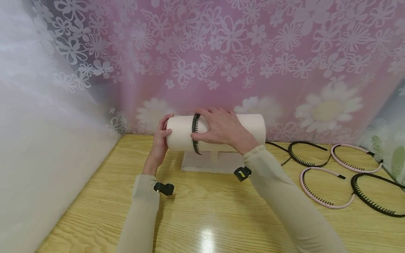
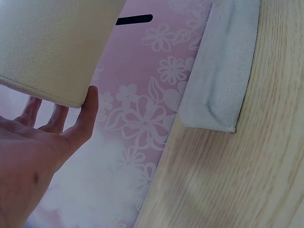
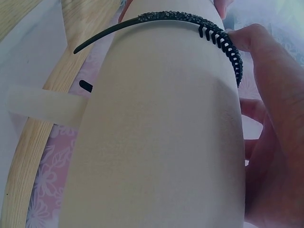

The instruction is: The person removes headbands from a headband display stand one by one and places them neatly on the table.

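A cream padded cylinder (image 1: pixel 250 128) lies level on a headband display stand. Around it, towards its left end, sits a black headband (image 1: pixel 195 130) with inner teeth and a sparkling dark covering. My right hand (image 1: pixel 221 127) reaches over the cylinder, thumb on the headband's front and a finger on its upper part. In the right wrist view, the thumb touches the toothed stretch while the headband's tip (image 3: pixel 83 46) stands away from the cylinder. My left hand (image 1: pixel 159 140) holds the cylinder's left end, its fingers at the rim (image 2: pixel 71 103); part of that hand is hidden.
The stand's pale base (image 1: pixel 196 165) rests on the wooden table (image 1: pixel 183 211). On the right lie several toothed headbands, among them a pink one (image 1: pixel 303 186) and a black one (image 1: pixel 354 186). A pink flowered curtain (image 1: pixel 205 70) hangs right behind the stand.
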{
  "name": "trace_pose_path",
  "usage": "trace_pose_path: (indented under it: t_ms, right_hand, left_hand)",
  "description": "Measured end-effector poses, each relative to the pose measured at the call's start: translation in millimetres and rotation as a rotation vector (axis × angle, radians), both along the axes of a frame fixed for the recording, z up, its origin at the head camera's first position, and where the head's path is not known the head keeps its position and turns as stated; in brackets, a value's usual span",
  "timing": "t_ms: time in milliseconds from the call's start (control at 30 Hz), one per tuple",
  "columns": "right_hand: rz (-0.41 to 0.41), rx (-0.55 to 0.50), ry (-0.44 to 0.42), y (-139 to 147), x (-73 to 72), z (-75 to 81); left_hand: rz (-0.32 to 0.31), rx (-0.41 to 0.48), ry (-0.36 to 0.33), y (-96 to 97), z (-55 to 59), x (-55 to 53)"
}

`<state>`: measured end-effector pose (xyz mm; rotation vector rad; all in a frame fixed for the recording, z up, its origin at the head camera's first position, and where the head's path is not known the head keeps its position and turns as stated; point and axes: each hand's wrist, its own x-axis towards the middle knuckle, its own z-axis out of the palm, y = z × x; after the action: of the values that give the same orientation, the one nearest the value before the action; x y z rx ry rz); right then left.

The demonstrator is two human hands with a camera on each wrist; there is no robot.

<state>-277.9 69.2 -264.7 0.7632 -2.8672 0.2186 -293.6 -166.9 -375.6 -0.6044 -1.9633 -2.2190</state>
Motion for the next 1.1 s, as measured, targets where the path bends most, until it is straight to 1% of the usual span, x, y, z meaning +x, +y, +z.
trace_pose_path:
  t_ms: [633, 1100]
  right_hand:
    - [-0.003, 0.006, -0.011, 11, 2.2, 1.7]
    - [0.007, 0.007, 0.009, 15, 3.4, 1.7]
  left_hand:
    - [-0.003, 0.012, 0.006, -0.8, -2.1, -0.3]
    - [-0.003, 0.005, 0.012, -0.4, -0.5, 1.5]
